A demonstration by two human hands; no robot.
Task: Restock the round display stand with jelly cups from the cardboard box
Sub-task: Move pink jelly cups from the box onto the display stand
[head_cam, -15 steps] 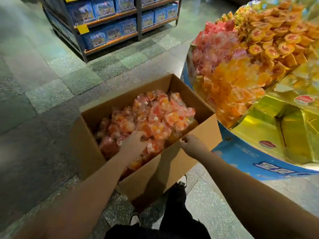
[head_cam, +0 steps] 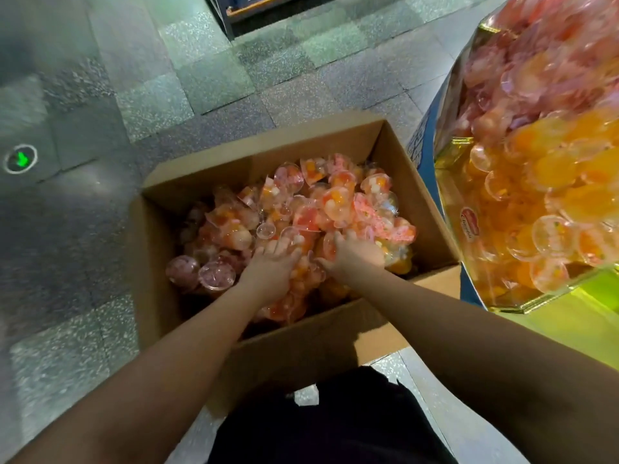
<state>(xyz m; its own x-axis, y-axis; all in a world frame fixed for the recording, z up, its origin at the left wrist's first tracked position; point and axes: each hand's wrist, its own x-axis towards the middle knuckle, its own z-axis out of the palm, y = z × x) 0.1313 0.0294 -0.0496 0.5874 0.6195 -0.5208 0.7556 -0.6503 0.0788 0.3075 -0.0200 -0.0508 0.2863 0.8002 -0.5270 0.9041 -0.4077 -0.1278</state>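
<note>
Both hands are down in the cardboard box [head_cam: 301, 346], which sits on the floor just beside the round display stand [head_cam: 445, 175]. The left hand [head_cam: 271, 262] and the right hand [head_cam: 355, 256] lie side by side, almost touching, with fingers spread and pushed into the heap of jelly cups [head_cam: 321, 202]. Whether the fingers have curled under any cups yet I cannot tell, since the tips are buried.

The step looks like a two-handed scoop. To do it well, slide the fingers under the pile rather than squeezing from above — the thin clear cups are slippery and could crack or spill off the sides. Bring the hands together into one cradle, take a modest load, and lift it straight across to the pink section of the stand — the orange section is just below it.
</note>
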